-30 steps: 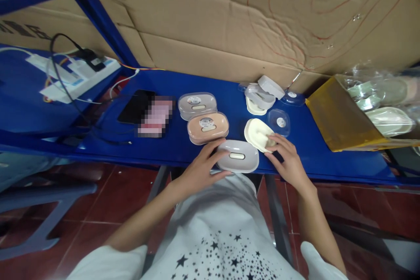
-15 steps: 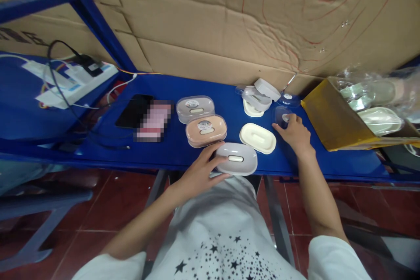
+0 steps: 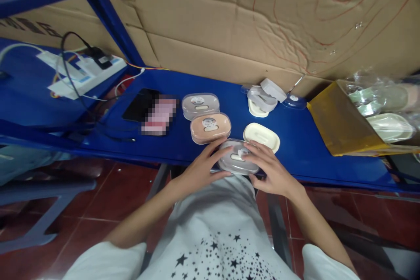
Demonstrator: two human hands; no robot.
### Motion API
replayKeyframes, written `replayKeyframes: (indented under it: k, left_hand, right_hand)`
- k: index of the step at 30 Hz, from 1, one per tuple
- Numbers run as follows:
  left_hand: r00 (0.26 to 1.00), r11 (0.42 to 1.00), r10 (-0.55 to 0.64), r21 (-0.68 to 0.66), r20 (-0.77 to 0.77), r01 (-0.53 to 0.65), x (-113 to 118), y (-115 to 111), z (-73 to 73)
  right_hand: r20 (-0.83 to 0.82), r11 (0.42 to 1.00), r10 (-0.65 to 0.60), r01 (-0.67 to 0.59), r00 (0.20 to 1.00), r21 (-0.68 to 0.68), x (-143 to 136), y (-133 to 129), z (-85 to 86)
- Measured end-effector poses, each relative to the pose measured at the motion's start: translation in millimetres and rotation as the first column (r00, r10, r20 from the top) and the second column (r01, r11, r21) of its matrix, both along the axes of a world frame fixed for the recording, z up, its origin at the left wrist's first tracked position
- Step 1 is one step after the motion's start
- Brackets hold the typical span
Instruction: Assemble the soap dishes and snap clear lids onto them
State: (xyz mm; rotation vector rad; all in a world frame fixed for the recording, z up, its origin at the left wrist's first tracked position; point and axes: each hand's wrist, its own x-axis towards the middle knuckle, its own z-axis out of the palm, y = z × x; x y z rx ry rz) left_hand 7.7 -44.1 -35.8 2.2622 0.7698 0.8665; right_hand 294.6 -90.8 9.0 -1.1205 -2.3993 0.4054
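Note:
A grey oval dish (image 3: 234,164) with a clear, stickered lid over it lies at the table's front edge. Around its left end my left hand (image 3: 206,165) is closed, and my right hand (image 3: 271,168) grips the right end and the lid. Just behind is a cream oval tray (image 3: 262,135), partly covered by my right fingers. To the left sit a lidded pink dish (image 3: 211,129) and, behind it, a lidded grey dish (image 3: 201,107). Further back, grey parts (image 3: 262,98) are piled on a cream piece (image 3: 257,111), beside a clear lid (image 3: 294,100).
At the right stands an open cardboard box (image 3: 341,127) with plastic-wrapped pieces. A black phone-like item (image 3: 139,104) and a pixelated pink item lie left, near cables and a white power strip (image 3: 88,79). A cardboard wall (image 3: 203,22) backs the blue table (image 3: 157,151).
My right hand has moved left from the table's right side with the clear lid, which now covers the grey dish. My left hand stays at the dish. The view has shifted slightly.

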Motion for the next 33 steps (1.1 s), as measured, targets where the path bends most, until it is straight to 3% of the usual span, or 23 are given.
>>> replayKeyframes:
  k: [4, 20, 23, 25, 27, 30, 33]
  left_hand:
    - [1.000, 1.000, -0.003, -0.005, -0.002, 0.003, -2.3, -0.3, 4.0]
    - [0.999, 0.999, 0.014, -0.037, -0.040, -0.015, -3.3, 1.0, 4.4]
    - [0.996, 0.997, 0.081, 0.010, -0.046, -0.081, 4.5, 1.4, 6.3]
    - [0.980, 0.982, 0.186, 0.059, -0.074, -0.182, 11.4, 6.0, 8.3]
    - [0.950, 0.950, 0.296, 0.137, -0.099, -0.281, 18.4, 14.5, 11.1]
    - [0.891, 0.880, 0.437, 0.267, -0.126, -0.394, 28.0, 28.5, 16.2]
    - [0.861, 0.833, 0.492, 0.357, -0.128, -0.422, 37.9, 31.4, 19.8]
  right_hand:
    - [0.038, 0.998, 0.025, -0.027, 0.999, 0.052, -1.0, 1.1, 1.7]
    - [0.072, 0.997, 0.063, -0.065, 0.995, 0.029, -2.9, 8.3, 0.1]
    - [0.149, 0.983, -0.178, 0.167, 0.973, 0.080, 24.5, 13.6, -5.4]
    - [0.187, 0.922, -0.383, 0.361, 0.905, 0.144, 53.6, 13.7, -13.1]
    - [0.213, 0.865, -0.500, 0.471, 0.839, 0.174, 84.7, 8.9, -22.2]
    - [0.201, 0.812, -0.582, 0.550, 0.788, 0.193, 116.6, -6.9, -30.8]
    - [0.181, 0.852, -0.522, 0.500, 0.834, 0.155, 114.5, -25.1, -26.1]
